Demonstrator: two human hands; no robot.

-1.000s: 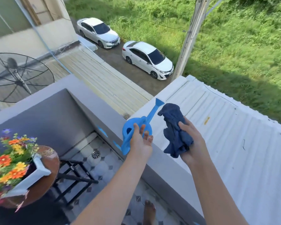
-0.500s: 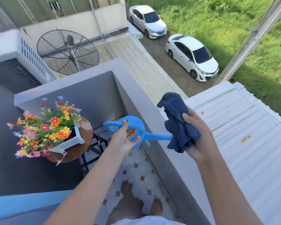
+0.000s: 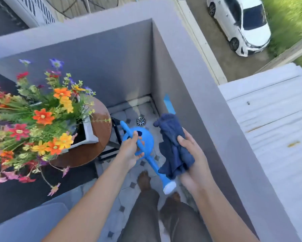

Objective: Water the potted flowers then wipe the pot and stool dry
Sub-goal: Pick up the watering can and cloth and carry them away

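Now left hand [image 3: 130, 151] gripping watering can [image 3: 143, 144] with spout swung toward the person, right hand [image 3: 192, 154] clutching cloth [image 3: 173, 144]

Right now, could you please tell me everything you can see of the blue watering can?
The watering can is bright blue and looks plastic, with a rounded body, a loop handle and a long spout ending in a pale rose head. The left hand grips its handle, holding it in the air above the tiled floor, spout angled down toward the person. The dark blue cloth overlaps the spout.
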